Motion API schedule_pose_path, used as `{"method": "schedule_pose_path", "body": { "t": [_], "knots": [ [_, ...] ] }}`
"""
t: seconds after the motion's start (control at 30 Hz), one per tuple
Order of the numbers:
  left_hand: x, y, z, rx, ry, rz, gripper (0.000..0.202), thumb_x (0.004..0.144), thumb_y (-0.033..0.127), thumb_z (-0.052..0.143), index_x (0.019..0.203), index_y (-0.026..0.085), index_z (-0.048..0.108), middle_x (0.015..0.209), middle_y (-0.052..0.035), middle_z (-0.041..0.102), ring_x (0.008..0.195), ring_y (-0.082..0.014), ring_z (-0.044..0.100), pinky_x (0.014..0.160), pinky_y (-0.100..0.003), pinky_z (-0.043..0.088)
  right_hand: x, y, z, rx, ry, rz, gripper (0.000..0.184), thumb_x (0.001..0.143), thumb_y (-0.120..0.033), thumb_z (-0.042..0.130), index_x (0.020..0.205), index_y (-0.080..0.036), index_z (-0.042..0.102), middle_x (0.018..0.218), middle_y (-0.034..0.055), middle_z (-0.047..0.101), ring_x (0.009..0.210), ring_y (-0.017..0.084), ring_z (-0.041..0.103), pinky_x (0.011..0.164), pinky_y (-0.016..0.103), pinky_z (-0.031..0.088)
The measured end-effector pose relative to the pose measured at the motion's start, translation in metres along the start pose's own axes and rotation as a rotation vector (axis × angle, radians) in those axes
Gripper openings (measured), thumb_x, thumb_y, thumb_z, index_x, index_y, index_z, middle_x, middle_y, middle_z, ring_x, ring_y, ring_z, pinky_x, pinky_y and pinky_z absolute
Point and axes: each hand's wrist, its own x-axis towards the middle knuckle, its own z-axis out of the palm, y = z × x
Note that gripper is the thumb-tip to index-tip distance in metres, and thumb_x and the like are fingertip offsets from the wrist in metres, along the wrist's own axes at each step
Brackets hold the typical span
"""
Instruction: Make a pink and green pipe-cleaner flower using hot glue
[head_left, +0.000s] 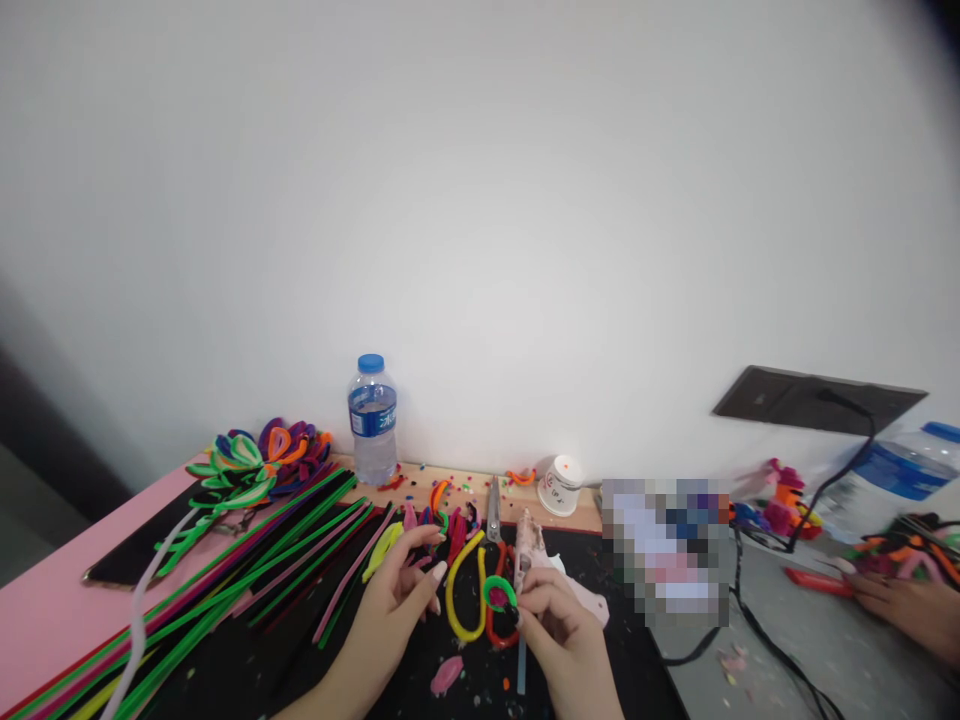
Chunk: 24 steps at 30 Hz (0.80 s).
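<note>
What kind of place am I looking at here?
Probably a shared craft workspace: there's a spread of fuzzy colored stems, a pair of scissors with one yellow and one red handle loop, and another person's hand at the far right.

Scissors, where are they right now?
In the head view, the scissors lie low near the centre, between the left hand and right hand, blades toward the wall.

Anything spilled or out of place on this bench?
Yes: tiny multicoloured scraps lie scattered, not gathered, along the pale wooden strip by the white wall. The white paper cup there appears upside down.
</note>
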Motion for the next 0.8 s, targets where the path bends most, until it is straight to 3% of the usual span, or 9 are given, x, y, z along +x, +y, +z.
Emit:
{"method": "schedule_pose_path", "body": {
  "t": [0.07, 0.17, 0.23, 0.5, 0.67, 0.8],
  "knots": [
    [-0.002, 0.0, -0.001, 0.026, -0.039, 0.027, 0.032, 0.079, 0.032, 0.061, 0.109, 0.023, 0.057, 0.072, 0.0003, 0.062, 0.053, -0.0152, 0.054, 0.049, -0.024, 0.04, -0.001, -0.001, 0.001, 0.0, 0.002, 0.006, 0.018, 0.07, -0.028, 0.071, 0.056, -0.019, 0.063, 0.073, 0.0036, 0.057, 0.071, 0.021, 0.056, 0.063, 0.028, 0.044],
    [-0.004, 0.003, -0.001, 0.058, -0.109, 0.086, 0.018, 0.079, 0.032, 0.061, 0.093, 0.023, 0.066, 0.092, -0.0044, 0.063, 0.057, -0.0145, 0.054, 0.051, -0.024, 0.041, -0.001, -0.005, 0.001, -0.01, -0.021, 0.0, 0.019, 0.07, -0.028, 0.073, 0.055, -0.019, 0.064, 0.072, 0.0037, 0.058, 0.069, 0.02, 0.056, 0.062, 0.028, 0.045],
    [-0.006, 0.005, -0.001, 0.086, -0.166, 0.101, 0.015, 0.081, 0.034, 0.059, 0.084, 0.021, 0.068, 0.092, -0.0048, 0.061, 0.057, -0.0139, 0.054, 0.052, -0.025, 0.043, 0.0, -0.008, 0.0, -0.026, -0.072, 0.009, 0.017, 0.07, -0.026, 0.073, 0.056, -0.019, 0.065, 0.072, 0.004, 0.058, 0.069, 0.02, 0.057, 0.062, 0.028, 0.046],
    [-0.017, 0.0, 0.003, 0.137, -0.339, 0.078, 0.027, 0.077, 0.022, 0.065, 0.104, 0.023, 0.062, 0.082, -0.0035, 0.064, 0.067, -0.0163, 0.059, 0.061, -0.025, 0.048, -0.003, -0.008, 0.002, -0.079, -0.217, 0.03, 0.013, 0.07, -0.011, 0.069, 0.06, -0.02, 0.069, 0.079, 0.0039, 0.059, 0.074, 0.02, 0.06, 0.066, 0.028, 0.047],
    [-0.018, 0.0, 0.005, 0.182, -0.387, 0.068, 0.011, 0.08, 0.023, 0.062, 0.09, 0.021, 0.065, 0.069, 0.0001, 0.059, 0.055, -0.0124, 0.055, 0.051, -0.021, 0.045, -0.004, -0.009, 0.005, -0.115, -0.226, -0.002, 0.014, 0.068, -0.009, 0.069, 0.06, -0.021, 0.07, 0.077, 0.003, 0.059, 0.074, 0.02, 0.061, 0.066, 0.027, 0.047],
    [-0.017, -0.004, 0.007, 0.039, -0.41, -0.026, 0.01, 0.081, 0.027, 0.062, 0.086, 0.019, 0.062, 0.061, 0.0032, 0.054, 0.046, -0.0091, 0.048, 0.044, -0.019, 0.04, -0.004, -0.017, 0.003, -0.198, -0.259, -0.014, 0.018, 0.068, -0.004, 0.066, 0.064, -0.021, 0.071, 0.08, 0.0038, 0.061, 0.078, 0.021, 0.062, 0.07, 0.028, 0.048]
  ]
}}
